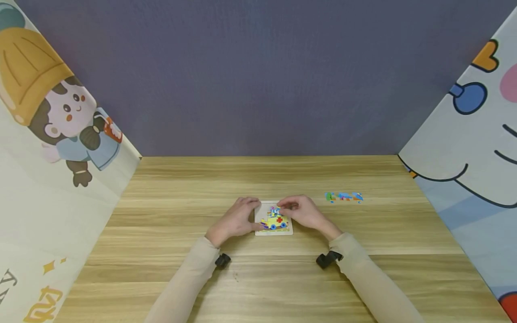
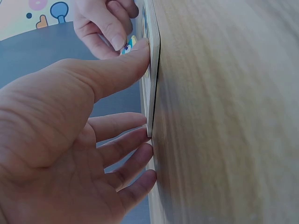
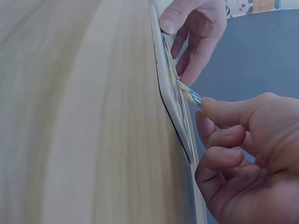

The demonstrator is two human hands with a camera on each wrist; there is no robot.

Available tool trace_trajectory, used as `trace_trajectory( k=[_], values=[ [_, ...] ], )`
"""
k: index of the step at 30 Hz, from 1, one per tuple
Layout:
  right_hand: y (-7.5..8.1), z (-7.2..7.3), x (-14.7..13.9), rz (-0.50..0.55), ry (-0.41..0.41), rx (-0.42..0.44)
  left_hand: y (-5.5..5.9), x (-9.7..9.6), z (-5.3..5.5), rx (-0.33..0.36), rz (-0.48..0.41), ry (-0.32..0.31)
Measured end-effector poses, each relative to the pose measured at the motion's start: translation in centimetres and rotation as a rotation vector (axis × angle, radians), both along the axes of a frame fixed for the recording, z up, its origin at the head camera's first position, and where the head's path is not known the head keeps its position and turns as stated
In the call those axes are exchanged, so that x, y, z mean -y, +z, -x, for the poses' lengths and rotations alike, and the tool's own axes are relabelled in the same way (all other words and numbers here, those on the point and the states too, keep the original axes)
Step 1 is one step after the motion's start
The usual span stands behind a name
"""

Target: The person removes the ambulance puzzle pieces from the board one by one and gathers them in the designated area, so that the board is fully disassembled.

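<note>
A small square jigsaw puzzle board [image 1: 260, 233] with a pale frame lies on the table. Inside it, a yellow ambulance picture [image 1: 272, 221] with a red cross and blue wheels is partly assembled. My left hand [image 1: 239, 218] is at the board's left side. Its thumb rests on the board's face, and its nearly straight fingers touch the edge and tabletop, as the left wrist view shows. Above the board's right side, my right hand [image 1: 302, 211] pinches a colourful puzzle piece [image 3: 190, 94] between thumb and index finger. That piece is tilted, its lower end at the board's surface.
Several loose blue, green and orange puzzle pieces [image 1: 344, 197] lie in a row on the wooden table [image 1: 258, 278], right of and beyond the board. A dark blue-grey panel [image 1: 266, 80] rises behind the table. Walls with cartoon prints stand at both sides.
</note>
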State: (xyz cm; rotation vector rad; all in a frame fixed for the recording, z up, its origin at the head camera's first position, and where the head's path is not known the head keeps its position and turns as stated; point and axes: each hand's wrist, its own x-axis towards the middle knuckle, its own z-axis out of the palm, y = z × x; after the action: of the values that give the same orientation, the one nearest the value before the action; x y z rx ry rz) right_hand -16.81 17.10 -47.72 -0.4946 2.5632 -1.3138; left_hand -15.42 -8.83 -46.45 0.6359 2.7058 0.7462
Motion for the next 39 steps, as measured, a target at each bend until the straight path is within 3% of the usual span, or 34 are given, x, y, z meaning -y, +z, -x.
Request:
trace_trajectory(
  k=[21,39],
  values=[
    [-0.4,0.0,-4.3,0.019,-0.09,0.016,0.0,0.1,-0.1,0.006,0.003,-0.002],
    [-1.0,-0.2,-8.4,-0.026,-0.165,0.02,0.1,0.2,-0.1,0.021,-0.005,0.0]
  ],
)
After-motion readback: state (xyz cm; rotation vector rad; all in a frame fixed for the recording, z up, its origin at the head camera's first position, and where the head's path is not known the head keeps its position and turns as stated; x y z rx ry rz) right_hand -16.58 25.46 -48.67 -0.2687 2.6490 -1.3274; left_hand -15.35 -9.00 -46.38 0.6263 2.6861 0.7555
